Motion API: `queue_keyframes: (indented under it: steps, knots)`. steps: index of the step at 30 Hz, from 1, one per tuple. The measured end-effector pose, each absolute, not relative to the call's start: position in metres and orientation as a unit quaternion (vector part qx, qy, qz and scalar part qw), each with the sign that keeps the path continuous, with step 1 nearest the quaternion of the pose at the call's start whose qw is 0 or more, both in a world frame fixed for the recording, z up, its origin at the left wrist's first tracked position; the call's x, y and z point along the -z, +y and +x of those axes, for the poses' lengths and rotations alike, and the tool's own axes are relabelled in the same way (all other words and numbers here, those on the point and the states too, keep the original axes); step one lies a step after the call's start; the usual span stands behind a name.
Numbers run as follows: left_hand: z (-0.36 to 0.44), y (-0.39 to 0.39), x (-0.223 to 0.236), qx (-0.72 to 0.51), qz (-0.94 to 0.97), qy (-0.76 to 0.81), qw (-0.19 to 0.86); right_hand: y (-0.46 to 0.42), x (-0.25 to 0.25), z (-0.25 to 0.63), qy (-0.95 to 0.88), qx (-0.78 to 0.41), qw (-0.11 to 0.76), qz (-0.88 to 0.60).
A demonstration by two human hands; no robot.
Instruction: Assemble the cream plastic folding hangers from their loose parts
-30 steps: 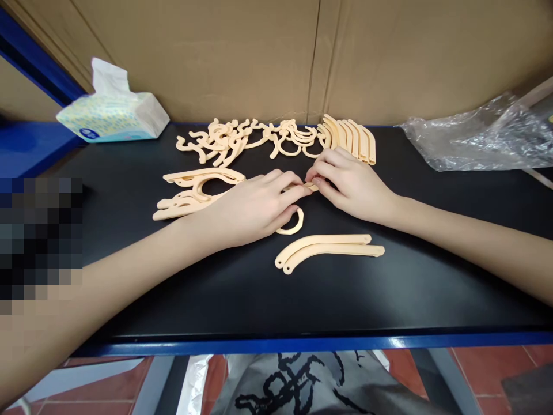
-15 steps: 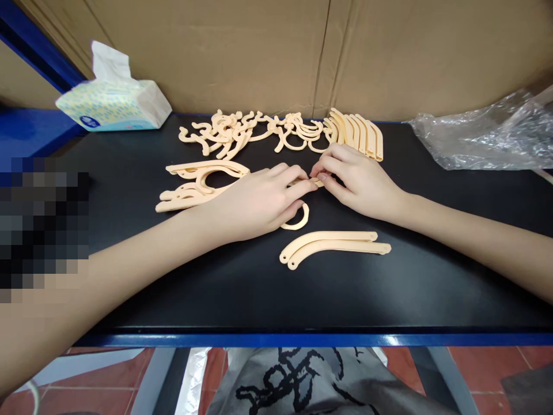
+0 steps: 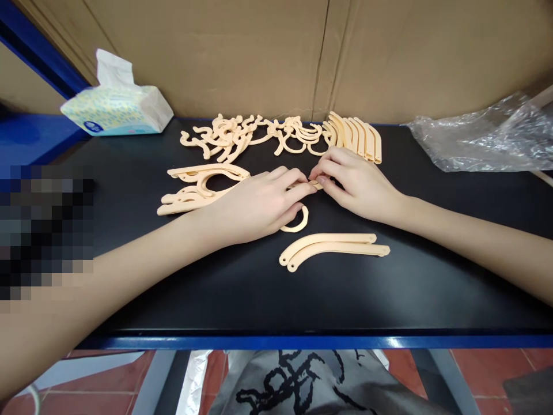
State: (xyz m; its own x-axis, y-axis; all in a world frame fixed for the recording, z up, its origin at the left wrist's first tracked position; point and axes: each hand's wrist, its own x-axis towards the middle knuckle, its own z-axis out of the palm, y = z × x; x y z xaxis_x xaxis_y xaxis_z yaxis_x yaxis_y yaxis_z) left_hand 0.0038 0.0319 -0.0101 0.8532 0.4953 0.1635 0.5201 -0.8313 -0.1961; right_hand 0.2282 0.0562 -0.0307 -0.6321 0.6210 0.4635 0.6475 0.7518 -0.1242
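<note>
Cream plastic folding-hanger parts lie on the black tabletop. My left hand (image 3: 270, 202) is closed, fingertips pinching a small cream hanger piece (image 3: 318, 185), most of which the fingers hide. From the other side my right hand (image 3: 354, 180) grips the same piece between thumb and fingers. Below my left fingers a curved hook (image 3: 304, 222) shows; whether it joins the held piece I cannot tell. Nearer to me, two curved hanger arms (image 3: 332, 245) rest side by side. Beyond my left wrist are folded hangers (image 3: 203, 173), partly covered by the hand.
A pile of loose hooks (image 3: 231, 135) sits at the back, with a row of hanger arms (image 3: 356, 137) to its right. A tissue pack (image 3: 118, 109) stands at the back left, a clear plastic bag (image 3: 466, 141) at the back right. Cardboard (image 3: 207, 52) rises behind.
The whole view has shifted slightly downward in the picture. Both hands keep the same grip, and the parts on the table lie as before.
</note>
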Motion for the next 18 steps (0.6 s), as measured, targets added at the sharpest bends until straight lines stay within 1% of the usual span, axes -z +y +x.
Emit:
queue_keyframes:
  steps: [18]
  knots:
    - [0.0033, 0.0325, 0.0117, 0.061, -0.956, -0.259, 0.124, 0.0565, 0.0315, 0.228, -0.903, 0.023, 0.254, -0.346]
